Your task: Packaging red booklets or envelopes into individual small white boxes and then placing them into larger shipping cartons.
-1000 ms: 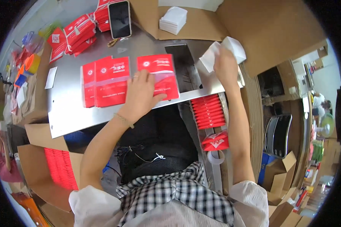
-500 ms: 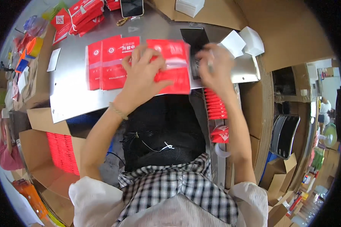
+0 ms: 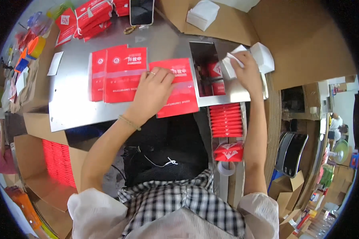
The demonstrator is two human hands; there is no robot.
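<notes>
My left hand (image 3: pixel 154 90) is closed, its bent fingers on the upper left part of a red flat packet (image 3: pixel 183 101). This packet lies slightly tilted on the metal table, and its lower end reaches past the near edge. Just left of it, two more red packets (image 3: pixel 121 85) lie overlapping, each with a pale band across the middle. At the table's right side my right hand (image 3: pixel 249 73) pinches a white paper slip (image 3: pixel 236 59) beside a white paper stack (image 3: pixel 263 57). Between the hands is a dark rectangular opening (image 3: pixel 203 53) with red packets showing inside.
Tied bundles of red packets (image 3: pixel 93 18) and a phone (image 3: pixel 142 12) lie at the back of the metal table (image 3: pixel 75 115). More white papers (image 3: pixel 203 15) rest on cardboard. Below the table are a row of red packets (image 3: pixel 226 119), a tape roll (image 3: pixel 226 168) and a filled carton (image 3: pixel 28 155).
My right hand has moved up and right to the white papers. My left hand has brought the red packet down toward the near edge. Red packets now show in the dark opening.
</notes>
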